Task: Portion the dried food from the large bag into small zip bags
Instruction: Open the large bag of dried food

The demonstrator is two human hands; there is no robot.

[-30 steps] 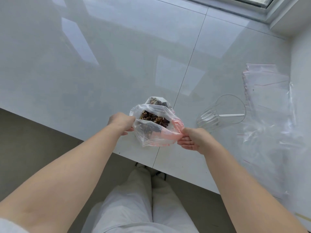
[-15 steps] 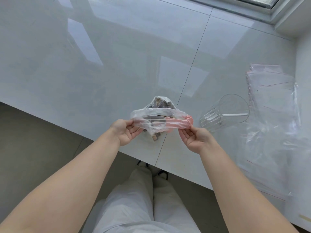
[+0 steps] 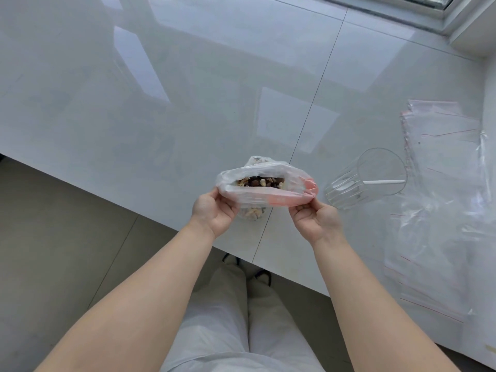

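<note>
Fingers of the left hand (image 3: 214,214) and right hand (image 3: 316,220) pinch opposite ends of the large bag (image 3: 264,190) at frame centre — stretching its mouth, likely to reach the dried food (image 3: 260,181). One clear cup (image 3: 366,178) lies right; the small zip bags (image 3: 442,146) — several, overlapping, uncountable.
</note>
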